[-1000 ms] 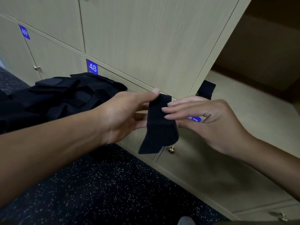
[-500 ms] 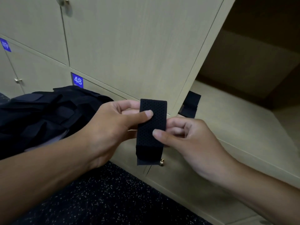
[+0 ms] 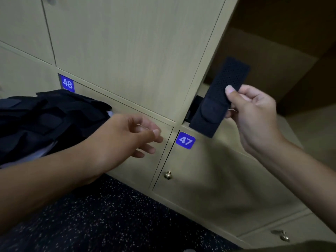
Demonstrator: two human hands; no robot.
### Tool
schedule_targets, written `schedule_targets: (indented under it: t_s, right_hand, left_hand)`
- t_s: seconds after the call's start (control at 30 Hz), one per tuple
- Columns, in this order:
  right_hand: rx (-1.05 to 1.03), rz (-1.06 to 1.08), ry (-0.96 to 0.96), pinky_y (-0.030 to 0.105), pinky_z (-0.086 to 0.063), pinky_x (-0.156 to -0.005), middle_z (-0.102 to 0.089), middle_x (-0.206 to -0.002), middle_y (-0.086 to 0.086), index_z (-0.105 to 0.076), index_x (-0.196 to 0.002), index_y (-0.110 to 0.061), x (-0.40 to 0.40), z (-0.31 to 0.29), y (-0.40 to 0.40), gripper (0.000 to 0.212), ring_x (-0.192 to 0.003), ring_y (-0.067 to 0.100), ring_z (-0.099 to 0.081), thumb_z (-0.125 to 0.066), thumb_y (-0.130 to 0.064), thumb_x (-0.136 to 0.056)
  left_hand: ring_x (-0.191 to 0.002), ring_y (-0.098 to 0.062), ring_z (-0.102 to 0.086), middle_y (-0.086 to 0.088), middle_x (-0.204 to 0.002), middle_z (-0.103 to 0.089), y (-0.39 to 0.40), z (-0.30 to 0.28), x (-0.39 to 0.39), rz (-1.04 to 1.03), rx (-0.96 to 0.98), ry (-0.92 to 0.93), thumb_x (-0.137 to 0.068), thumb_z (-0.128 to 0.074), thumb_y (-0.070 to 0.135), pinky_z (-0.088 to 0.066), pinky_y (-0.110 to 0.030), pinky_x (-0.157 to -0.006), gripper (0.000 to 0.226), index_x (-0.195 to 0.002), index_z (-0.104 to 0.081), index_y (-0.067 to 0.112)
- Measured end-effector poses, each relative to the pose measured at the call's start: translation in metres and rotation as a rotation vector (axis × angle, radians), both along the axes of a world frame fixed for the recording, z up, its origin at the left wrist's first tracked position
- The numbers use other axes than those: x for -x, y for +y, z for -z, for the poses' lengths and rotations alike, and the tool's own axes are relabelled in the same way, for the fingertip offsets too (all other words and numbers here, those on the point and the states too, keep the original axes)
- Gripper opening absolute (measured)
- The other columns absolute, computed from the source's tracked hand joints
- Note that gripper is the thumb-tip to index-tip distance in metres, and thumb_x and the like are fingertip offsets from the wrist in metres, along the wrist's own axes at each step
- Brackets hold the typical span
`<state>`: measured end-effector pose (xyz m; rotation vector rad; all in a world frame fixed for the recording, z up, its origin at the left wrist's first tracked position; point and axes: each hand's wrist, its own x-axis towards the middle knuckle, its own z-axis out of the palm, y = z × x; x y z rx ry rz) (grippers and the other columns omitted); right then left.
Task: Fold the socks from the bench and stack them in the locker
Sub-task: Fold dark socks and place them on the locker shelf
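Folded black sock is held in the air at the mouth of the open locker, tilted, just above the 47 label. Right hand pinches it w/ thumb on front, other fingers curled behind, arm reaching up from lower right. Left hand holds nothing, fingers loose & half spread, beside the pile of dark socks on the speckled bench.
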<state>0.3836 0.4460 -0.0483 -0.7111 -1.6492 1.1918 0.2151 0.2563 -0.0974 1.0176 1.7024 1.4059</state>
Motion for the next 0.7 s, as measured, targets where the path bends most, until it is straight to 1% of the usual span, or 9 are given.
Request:
schedule_targets:
  t_s: [0.13, 0.2, 0.27, 0.3, 0.37, 0.43, 0.53, 0.6, 0.7]
  right_hand:
    - [0.057, 0.066, -0.151, 0.025, -0.046, -0.057, -0.061, -0.061, -0.006, -0.059, -0.078, -0.008, 0.007, 0.017, 0.04, 0.023, -0.057, 0.01, -0.055, -0.065, -0.015, -0.098]
    - [0.166, 0.08, -0.232, 0.027, -0.048, -0.063, -0.067, -0.079, -0.001, -0.058, -0.075, -0.016, 0.015, 0.027, 0.062, 0.024, -0.075, 0.015, -0.062, -0.065, -0.016, -0.098]
    - [0.272, 0.12, -0.252, 0.028, -0.054, -0.072, -0.069, -0.108, 0.007, -0.059, -0.087, -0.017, 0.024, 0.033, 0.08, 0.013, -0.098, 0.021, -0.068, -0.067, -0.015, -0.097]
    - [0.309, 0.135, -0.245, 0.027, -0.055, -0.074, -0.067, -0.113, 0.009, -0.058, -0.091, -0.016, 0.029, 0.033, 0.087, 0.011, -0.102, 0.022, -0.068, -0.066, -0.013, -0.097]
    - [0.377, 0.129, -0.237, 0.02, -0.055, -0.063, -0.063, -0.108, 0.006, -0.053, -0.089, -0.016, 0.038, 0.033, 0.098, 0.016, -0.095, 0.018, -0.066, -0.063, -0.007, -0.098]
    - [0.427, 0.136, -0.247, 0.017, -0.051, -0.052, -0.06, -0.109, 0.006, -0.051, -0.088, -0.016, 0.046, 0.035, 0.106, 0.02, -0.096, 0.017, -0.064, -0.066, -0.004, -0.095]
    - [0.395, 0.218, -0.264, 0.02, -0.054, -0.061, -0.064, -0.104, 0.006, -0.057, -0.091, -0.014, 0.054, 0.041, 0.117, 0.02, -0.098, 0.02, -0.067, -0.076, -0.008, -0.088]
    - [0.371, 0.263, -0.252, 0.022, -0.058, -0.069, -0.065, -0.094, 0.004, -0.06, -0.087, -0.012, 0.056, 0.047, 0.119, 0.022, -0.085, 0.018, -0.067, -0.082, -0.011, -0.084]
    - [0.307, 0.321, -0.341, 0.029, -0.061, -0.081, -0.07, -0.091, 0.002, -0.071, -0.095, -0.008, 0.058, 0.054, 0.119, 0.027, -0.068, 0.014, -0.066, -0.087, -0.023, -0.079]
  left_hand:
    - [-0.08, -0.015, -0.075, -0.005, -0.091, -0.077, 0.002, 0.001, -0.002, 0.027, 0.052, 0.163, -0.091, -0.07, 0.02, -0.059, -0.043, -0.082, 0.008, -0.097, -0.071, 0.016]
    - [-0.079, -0.014, -0.075, -0.003, -0.087, -0.076, 0.002, 0.003, -0.003, 0.031, 0.074, 0.199, -0.09, -0.073, 0.021, -0.06, -0.043, -0.083, 0.008, -0.097, -0.072, 0.018]
    - [-0.078, -0.013, -0.074, 0.0, -0.085, -0.076, 0.001, 0.005, -0.002, 0.032, 0.089, 0.224, -0.089, -0.075, 0.021, -0.06, -0.043, -0.084, 0.009, -0.097, -0.072, 0.02]
    - [-0.078, -0.013, -0.074, 0.002, -0.084, -0.076, 0.001, 0.006, -0.002, 0.033, 0.093, 0.235, -0.088, -0.076, 0.02, -0.06, -0.042, -0.085, 0.01, -0.096, -0.072, 0.02]
    - [-0.077, -0.012, -0.074, 0.006, -0.084, -0.077, 0.0, 0.007, -0.001, 0.039, 0.099, 0.256, -0.085, -0.078, 0.021, -0.059, -0.042, -0.085, 0.012, -0.096, -0.072, 0.022]
    - [-0.077, -0.011, -0.074, 0.008, -0.085, -0.077, -0.002, 0.008, 0.001, 0.037, 0.104, 0.265, -0.084, -0.079, 0.02, -0.059, -0.041, -0.086, 0.014, -0.096, -0.072, 0.023]
    - [-0.079, -0.012, -0.074, 0.007, -0.086, -0.077, -0.005, 0.01, 0.004, 0.018, 0.111, 0.243, -0.083, -0.08, 0.017, -0.06, -0.042, -0.086, 0.016, -0.097, -0.073, 0.022]
    - [-0.079, -0.013, -0.074, 0.006, -0.085, -0.077, -0.006, 0.011, 0.006, 0.013, 0.116, 0.231, -0.083, -0.08, 0.016, -0.06, -0.042, -0.085, 0.016, -0.096, -0.073, 0.022]
    - [-0.079, -0.015, -0.074, 0.004, -0.085, -0.078, -0.007, 0.012, 0.01, 0.012, 0.118, 0.218, -0.083, -0.08, 0.014, -0.06, -0.042, -0.082, 0.016, -0.096, -0.073, 0.021]
